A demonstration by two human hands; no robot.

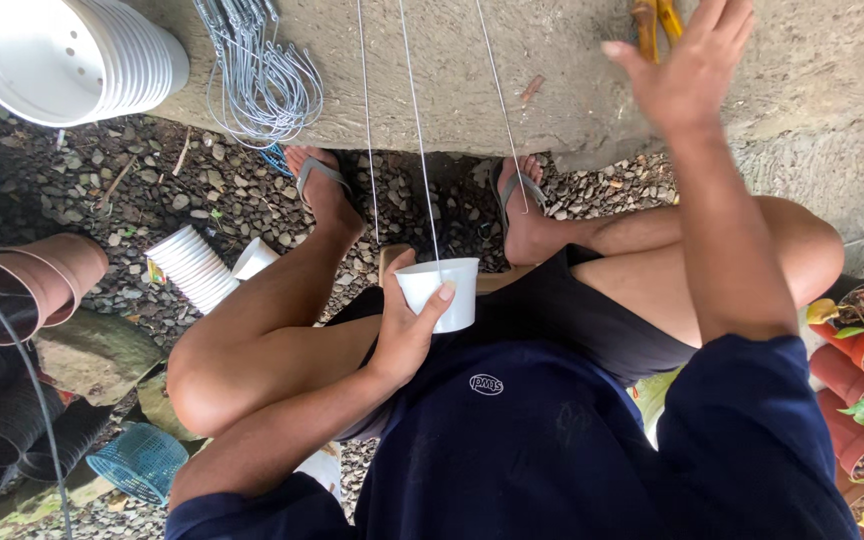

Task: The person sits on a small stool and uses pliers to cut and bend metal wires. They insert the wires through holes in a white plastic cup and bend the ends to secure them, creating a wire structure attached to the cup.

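Left hand (404, 335) closed around a small white pot (442, 292) above the lap, thin wires (419, 140) rising from it. Right hand (687, 70) raised, fingers spread open, touching nothing, near yellow-handled pliers (656, 20).

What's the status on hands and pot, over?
Left hand grips small white pot, three wire hangers running up from it. Right hand raised open, holding nothing. Nothing blocking the pot.

Stacked white pots (72, 55), wire hooks (262, 85), teal basket (140, 460) around gravel (152, 190).
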